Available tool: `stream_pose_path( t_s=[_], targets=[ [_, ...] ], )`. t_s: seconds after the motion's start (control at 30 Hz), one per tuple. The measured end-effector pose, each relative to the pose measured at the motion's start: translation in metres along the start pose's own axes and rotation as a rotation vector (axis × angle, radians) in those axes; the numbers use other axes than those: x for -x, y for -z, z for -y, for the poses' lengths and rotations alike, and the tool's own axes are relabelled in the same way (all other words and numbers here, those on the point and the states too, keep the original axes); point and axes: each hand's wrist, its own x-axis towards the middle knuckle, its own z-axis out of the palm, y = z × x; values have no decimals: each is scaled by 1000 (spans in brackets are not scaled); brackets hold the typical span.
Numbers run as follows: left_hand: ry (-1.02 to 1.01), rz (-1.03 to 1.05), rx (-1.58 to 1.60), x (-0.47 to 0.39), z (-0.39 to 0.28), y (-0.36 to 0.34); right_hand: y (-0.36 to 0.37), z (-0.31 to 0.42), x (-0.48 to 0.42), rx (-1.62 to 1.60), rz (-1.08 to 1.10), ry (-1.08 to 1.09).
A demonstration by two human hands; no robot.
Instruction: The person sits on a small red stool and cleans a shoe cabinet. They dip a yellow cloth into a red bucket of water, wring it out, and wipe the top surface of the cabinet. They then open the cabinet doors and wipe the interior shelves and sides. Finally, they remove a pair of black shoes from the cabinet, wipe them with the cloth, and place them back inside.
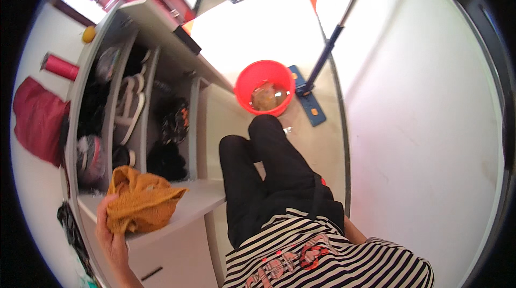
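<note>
My left hand (108, 217) grips a crumpled mustard-orange cloth (147, 201). The cloth is in front of the inner face of an open grey cabinet door (203, 197); whether it touches the door I cannot tell. Above the cloth stands the open shoe cabinet (194, 126), with footwear on its shelves. A pale sandal (133, 114) and a plastic-wrapped pair of shoes (89, 157) are among it. My right forearm shows beside my hip, but my right hand is hidden behind my body.
A red bucket (238, 86) holding murky water stands on the floor beyond my knees. Beside it a blue flat mop (313, 108) leans along the white wall (411, 134). A second cabinet door (161, 21) stands open. A maroon bag (40, 120) and a pink-red roll (62, 67) are at the cabinet's left.
</note>
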Motion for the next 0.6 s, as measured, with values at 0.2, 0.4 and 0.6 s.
stream_pose_path(
  t_s=[0.2,0.4,0.6],
  targets=[
    [173,-89,-38,-15,37,20,3,63,-13,75,59,-200],
    [311,-64,0,-34,63,36,-19,155,-39,121,214,-103],
    [493,14,-230,-56,39,29,-32,201,-66,215,330,-90]
  ],
)
